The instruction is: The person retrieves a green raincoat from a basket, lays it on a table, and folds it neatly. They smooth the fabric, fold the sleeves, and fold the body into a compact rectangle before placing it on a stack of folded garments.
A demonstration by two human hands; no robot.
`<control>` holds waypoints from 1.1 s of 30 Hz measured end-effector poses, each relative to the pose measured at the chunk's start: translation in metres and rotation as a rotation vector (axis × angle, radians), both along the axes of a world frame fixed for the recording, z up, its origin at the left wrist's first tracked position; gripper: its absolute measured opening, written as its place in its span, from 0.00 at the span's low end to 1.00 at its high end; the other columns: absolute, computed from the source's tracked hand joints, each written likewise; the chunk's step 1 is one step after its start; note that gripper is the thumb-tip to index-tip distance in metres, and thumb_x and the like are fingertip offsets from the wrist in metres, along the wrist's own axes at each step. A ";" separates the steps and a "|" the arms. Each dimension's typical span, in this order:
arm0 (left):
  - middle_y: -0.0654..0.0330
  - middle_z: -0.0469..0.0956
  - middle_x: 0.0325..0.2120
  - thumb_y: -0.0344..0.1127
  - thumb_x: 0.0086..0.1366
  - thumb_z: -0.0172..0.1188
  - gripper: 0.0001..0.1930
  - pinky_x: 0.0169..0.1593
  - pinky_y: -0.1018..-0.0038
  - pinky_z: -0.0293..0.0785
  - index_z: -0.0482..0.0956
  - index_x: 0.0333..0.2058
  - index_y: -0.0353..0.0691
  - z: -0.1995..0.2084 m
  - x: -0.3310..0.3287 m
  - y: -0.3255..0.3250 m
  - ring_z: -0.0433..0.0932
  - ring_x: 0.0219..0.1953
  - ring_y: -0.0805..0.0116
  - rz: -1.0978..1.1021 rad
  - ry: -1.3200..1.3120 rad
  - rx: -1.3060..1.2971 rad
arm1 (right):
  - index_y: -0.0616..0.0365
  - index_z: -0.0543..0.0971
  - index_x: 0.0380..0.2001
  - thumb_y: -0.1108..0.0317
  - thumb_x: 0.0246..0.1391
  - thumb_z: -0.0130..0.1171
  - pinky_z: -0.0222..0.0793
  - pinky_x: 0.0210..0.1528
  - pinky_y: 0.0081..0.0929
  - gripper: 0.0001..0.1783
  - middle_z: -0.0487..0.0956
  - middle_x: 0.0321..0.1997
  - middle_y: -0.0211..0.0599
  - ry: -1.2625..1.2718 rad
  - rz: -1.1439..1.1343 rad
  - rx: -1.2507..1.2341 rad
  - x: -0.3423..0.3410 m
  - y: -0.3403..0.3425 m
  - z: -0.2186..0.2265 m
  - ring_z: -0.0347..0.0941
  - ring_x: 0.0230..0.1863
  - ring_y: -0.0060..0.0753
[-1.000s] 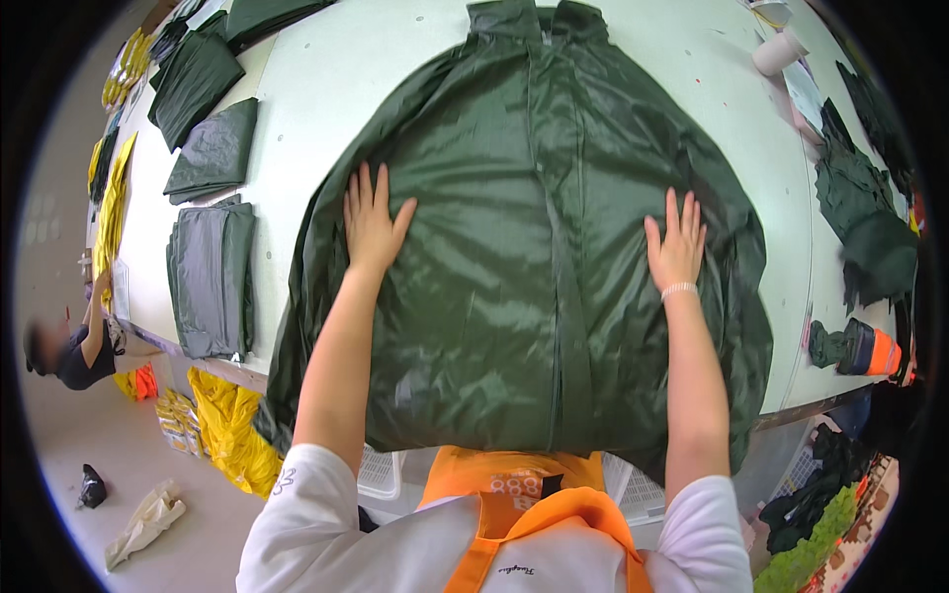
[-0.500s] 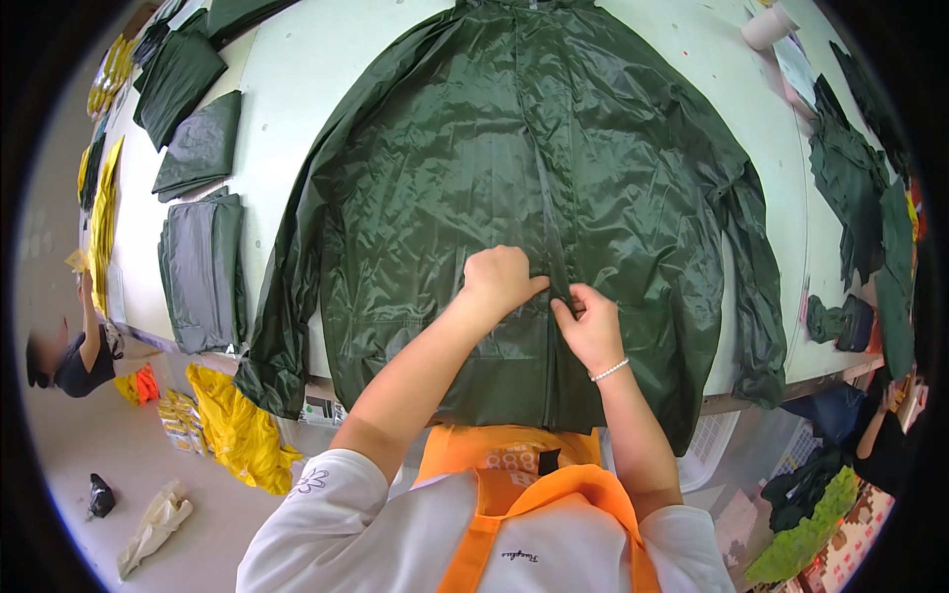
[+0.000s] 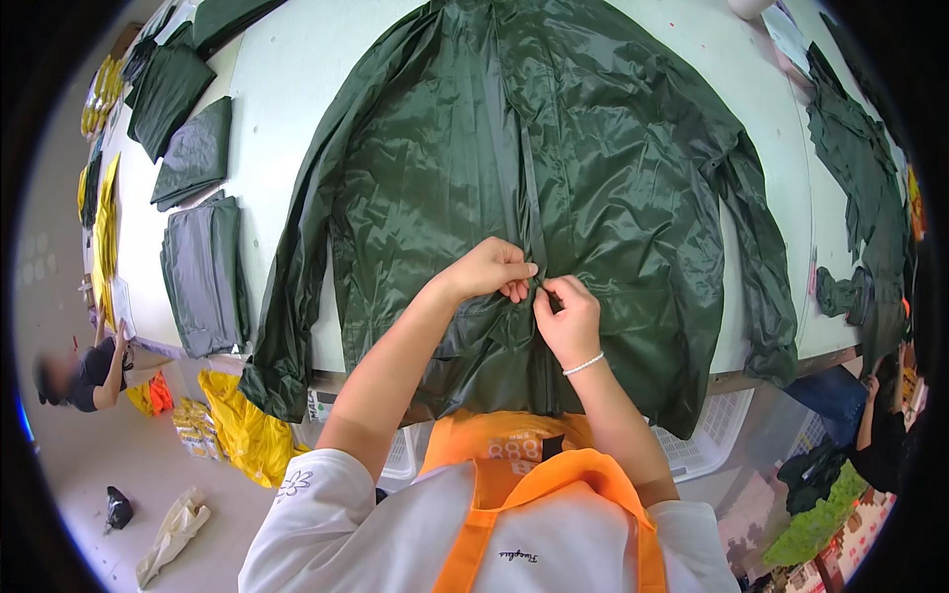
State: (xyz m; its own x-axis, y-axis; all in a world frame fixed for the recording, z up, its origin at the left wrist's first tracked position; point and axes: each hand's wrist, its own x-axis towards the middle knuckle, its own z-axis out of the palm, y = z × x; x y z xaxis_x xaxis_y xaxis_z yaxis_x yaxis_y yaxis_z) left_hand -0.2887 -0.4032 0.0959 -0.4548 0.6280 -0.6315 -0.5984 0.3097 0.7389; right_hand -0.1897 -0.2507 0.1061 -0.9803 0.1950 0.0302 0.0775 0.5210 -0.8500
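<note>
A dark green, shiny rain jacket (image 3: 623, 188) lies front up on the white table, sleeves spread to both sides and hem hanging at the near edge. Low on its front opening (image 3: 524, 168), my left hand (image 3: 492, 270) pinches the fabric edge between thumb and curled fingers. Close beside it on the right, my right hand (image 3: 570, 314) also pinches the opening's edge, the fingertips of both hands almost meeting. The cloth is gathered and slightly lifted around them. Whatever small fastening may sit under the fingertips is hidden.
Folded dark green garments (image 3: 205, 277) are stacked on the left of the table (image 3: 282, 128). More green garments (image 3: 855, 188) lie at the right. Yellow garments (image 3: 237, 425) sit beyond the table's left end, where one person (image 3: 89, 376) works; another person (image 3: 880, 435) is at the right.
My left fingers have curled in to pinch the opening, and both hands have shifted slightly left. The fabric around them is now bunched and the front edge is raised.
</note>
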 end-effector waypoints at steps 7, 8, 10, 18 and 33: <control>0.60 0.76 0.17 0.37 0.62 0.58 0.16 0.24 0.79 0.70 0.74 0.20 0.32 -0.006 0.017 0.010 0.76 0.19 0.76 0.148 0.176 -0.108 | 0.62 0.73 0.25 0.70 0.45 0.64 0.69 0.28 0.35 0.10 0.75 0.25 0.43 -0.087 0.047 0.012 -0.004 0.000 -0.007 0.74 0.26 0.47; 0.60 0.77 0.17 0.37 0.62 0.58 0.15 0.25 0.79 0.70 0.75 0.22 0.31 -0.005 0.022 0.013 0.76 0.20 0.76 0.207 0.289 -0.142 | 0.62 0.73 0.25 0.70 0.45 0.62 0.69 0.29 0.36 0.09 0.75 0.26 0.44 -0.067 0.059 0.044 -0.005 0.001 -0.009 0.74 0.27 0.48; 0.61 0.77 0.17 0.36 0.62 0.58 0.14 0.26 0.79 0.71 0.76 0.25 0.30 -0.002 0.040 0.015 0.76 0.21 0.76 0.334 0.514 -0.213 | 0.62 0.73 0.25 0.70 0.47 0.60 0.68 0.29 0.39 0.07 0.75 0.27 0.44 -0.024 0.090 0.107 -0.008 0.001 -0.013 0.73 0.28 0.51; 0.61 0.78 0.23 0.29 0.63 0.55 0.07 0.29 0.81 0.71 0.78 0.33 0.31 0.039 0.222 -0.024 0.74 0.24 0.77 0.779 0.589 -0.362 | 0.60 0.73 0.28 0.60 0.52 0.57 0.68 0.35 0.43 0.13 0.76 0.30 0.47 0.040 0.078 0.192 -0.034 0.008 -0.031 0.73 0.33 0.54; 0.57 0.75 0.36 0.50 0.61 0.60 0.20 0.44 0.73 0.72 0.71 0.41 0.39 0.003 0.341 0.057 0.75 0.40 0.64 1.371 -0.721 0.281 | 0.66 0.75 0.39 0.72 0.52 0.57 0.69 0.32 0.33 0.12 0.74 0.32 0.48 -0.291 0.283 -0.173 0.200 0.078 0.023 0.72 0.28 0.51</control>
